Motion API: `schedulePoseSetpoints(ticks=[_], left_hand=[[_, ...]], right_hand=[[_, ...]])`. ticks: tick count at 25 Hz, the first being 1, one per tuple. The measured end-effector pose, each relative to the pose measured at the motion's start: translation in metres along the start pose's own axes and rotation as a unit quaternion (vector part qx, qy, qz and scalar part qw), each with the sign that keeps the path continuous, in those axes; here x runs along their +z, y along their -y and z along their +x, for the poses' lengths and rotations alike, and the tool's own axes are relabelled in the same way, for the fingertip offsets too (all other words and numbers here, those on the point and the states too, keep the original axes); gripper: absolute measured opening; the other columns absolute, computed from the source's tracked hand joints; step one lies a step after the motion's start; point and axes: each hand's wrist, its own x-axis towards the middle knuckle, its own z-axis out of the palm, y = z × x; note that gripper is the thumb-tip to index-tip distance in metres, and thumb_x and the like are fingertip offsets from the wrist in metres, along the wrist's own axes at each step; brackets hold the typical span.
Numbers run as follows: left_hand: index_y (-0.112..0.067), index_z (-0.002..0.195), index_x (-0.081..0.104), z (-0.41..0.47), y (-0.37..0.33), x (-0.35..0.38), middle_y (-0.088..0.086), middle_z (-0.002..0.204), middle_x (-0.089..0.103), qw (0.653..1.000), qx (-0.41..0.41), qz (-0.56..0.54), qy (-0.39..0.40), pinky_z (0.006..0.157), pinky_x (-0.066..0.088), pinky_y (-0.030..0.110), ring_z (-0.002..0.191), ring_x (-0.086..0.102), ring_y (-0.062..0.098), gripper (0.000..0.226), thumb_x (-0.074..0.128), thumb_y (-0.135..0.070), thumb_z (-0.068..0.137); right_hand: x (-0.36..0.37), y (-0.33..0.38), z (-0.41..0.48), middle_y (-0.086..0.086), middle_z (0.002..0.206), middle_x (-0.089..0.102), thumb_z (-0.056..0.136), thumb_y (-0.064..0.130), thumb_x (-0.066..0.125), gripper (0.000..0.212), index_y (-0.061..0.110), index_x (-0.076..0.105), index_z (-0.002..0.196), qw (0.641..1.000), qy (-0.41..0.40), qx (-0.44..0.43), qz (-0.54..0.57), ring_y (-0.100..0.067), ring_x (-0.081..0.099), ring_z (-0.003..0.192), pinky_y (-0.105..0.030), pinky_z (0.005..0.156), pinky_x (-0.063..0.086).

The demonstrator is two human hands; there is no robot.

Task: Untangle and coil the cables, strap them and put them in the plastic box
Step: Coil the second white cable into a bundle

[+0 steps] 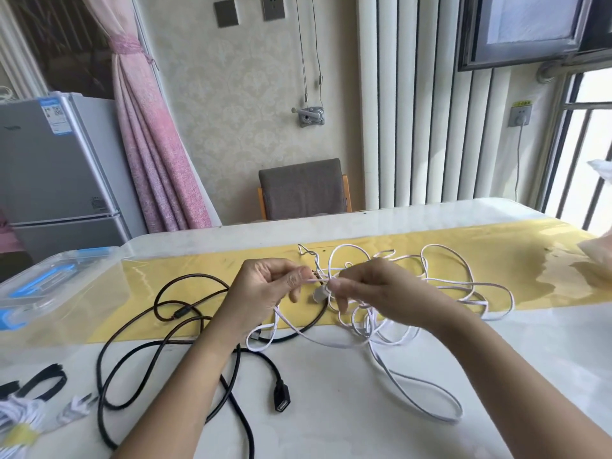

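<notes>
Foremost: tangled white flat cable (374,326), its loops spread over the yellow runner strip (530,246) and the white counter (331,425), with one long loop trailing toward the near edge.

Left hand (265,293) — grip closed, thumb and forefinger pinching a strand of the white flat cable.

Right hand (374,289) — grip likewise closed on that cable, fingers curled round strands just beside a small grey connector (319,293) that sits between the two hands.

Long black round USB cable (193,276): loose on the counter, passing under the left forearm and crossing itself in several loops. Its black socket end (282,399) lies near the middle of the counter.

Clear plastic box with blue latches (49,286): far left on the counter, apart from both cables.

Black strap loops (43,382): lower left corner, beside a white coiled bundle with a yellow band (20,425) and a white pronged plug (77,405).

Grey padded chair (303,190): behind the counter.
</notes>
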Motion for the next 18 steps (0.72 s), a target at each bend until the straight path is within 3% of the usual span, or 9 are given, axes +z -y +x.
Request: schedulePoseSetpoints(ticks=[3, 6, 8, 11, 13, 15, 16, 18], left_hand=[[-0.018, 0.047, 0.056, 0.003, 0.008, -0.014, -0.009, 0.046, 0.033, 0.998, -0.015, 0.064, 0.007, 0.043, 0.024, 0.015, 0.044, 0.026, 0.007, 0.037, 0.075, -0.041, 0.069], [-0.012, 0.049, 0.045, 0.009, 0.023, -0.045, -0.008, 0.048, 0.031, 0.973, 0.009, 0.189, -0.13, 0.046, 0.023, 0.019, 0.048, 0.026, 0.006, 0.046, 0.077, -0.03, 0.076], [-0.01, 0.052, 0.047, 0.012, 0.036, -0.068, -0.007, 0.046, 0.035, 0.946, -0.014, 0.22, -0.238, 0.051, 0.027, 0.025, 0.05, 0.03, 0.009, 0.042, 0.077, -0.024, 0.078], [-0.01, 0.058, 0.053, 0.012, 0.043, -0.077, -0.006, 0.045, 0.045, 0.915, 0.002, 0.086, -0.394, 0.059, 0.033, 0.029, 0.049, 0.038, 0.011, 0.031, 0.073, -0.021, 0.078], [-0.009, 0.057, 0.046, 0.009, 0.031, -0.06, -0.004, 0.048, 0.037, 0.898, 0.066, 0.038, -0.434, 0.055, 0.028, 0.029, 0.051, 0.032, 0.011, 0.03, 0.063, -0.023, 0.078], [-0.009, 0.055, 0.039, 0.004, 0.021, -0.032, -0.008, 0.05, 0.029, 0.922, 0.12, 0.094, -0.355, 0.049, 0.022, 0.027, 0.05, 0.024, 0.008, 0.031, 0.055, -0.024, 0.077], [-0.013, 0.055, 0.035, 0.0, 0.016, -0.017, -0.006, 0.049, 0.027, 0.935, 0.142, 0.141, -0.294, 0.047, 0.021, 0.028, 0.049, 0.022, 0.008, 0.03, 0.052, -0.027, 0.075], [-0.021, 0.055, 0.03, -0.004, 0.013, 0.011, -0.001, 0.049, 0.028, 0.937, 0.163, 0.242, -0.193, 0.045, 0.022, 0.026, 0.047, 0.022, 0.008, 0.027, 0.047, -0.032, 0.072]], right_hand=[[-0.026, -0.006, -0.002, 0.004, 0.056, 0.037, 0.09, 0.044, 0.051, 0.042, 0.017, 0.061, 0.06, 0.975, -0.219, 0.016, 0.037, -0.01, 0.028, 0.047, -0.023, 0.046, 0.023], [-0.061, -0.027, -0.013, 0.0, 0.056, 0.032, 0.094, 0.036, 0.054, 0.042, 0.015, 0.057, 0.058, 0.896, -0.422, 0.078, 0.11, -0.003, 0.022, 0.038, -0.016, 0.038, 0.016], [-0.078, -0.038, -0.02, 0.0, 0.057, 0.033, 0.094, 0.034, 0.055, 0.04, 0.016, 0.056, 0.058, 0.846, -0.498, 0.123, 0.146, -0.005, 0.023, 0.039, -0.018, 0.04, 0.018], [-0.081, -0.053, -0.021, -0.004, 0.057, 0.038, 0.094, 0.031, 0.053, 0.036, 0.012, 0.063, 0.065, 0.836, -0.487, 0.207, 0.144, -0.016, 0.03, 0.049, -0.027, 0.05, 0.025], [-0.071, -0.066, -0.016, -0.011, 0.063, 0.053, 0.095, 0.025, 0.051, 0.03, 0.007, 0.069, 0.078, 0.851, -0.455, 0.262, 0.017, -0.026, 0.045, 0.06, -0.032, 0.057, 0.032], [-0.055, -0.068, -0.01, -0.021, 0.094, 0.063, 0.088, 0.006, 0.051, 0.023, 0.004, 0.071, 0.099, 0.844, -0.421, 0.262, -0.202, -0.035, 0.052, 0.092, -0.036, 0.077, 0.036], [-0.046, -0.063, -0.007, -0.022, 0.11, 0.06, 0.083, -0.003, 0.05, 0.034, 0.003, 0.067, 0.112, 0.849, -0.409, 0.212, -0.26, -0.037, 0.049, 0.105, -0.036, 0.088, 0.034], [-0.025, -0.041, -0.001, -0.013, 0.12, 0.058, 0.086, -0.005, 0.048, 0.042, 0.01, 0.062, 0.123, 0.921, -0.327, 0.085, -0.194, -0.031, 0.048, 0.113, -0.033, 0.097, 0.033]])
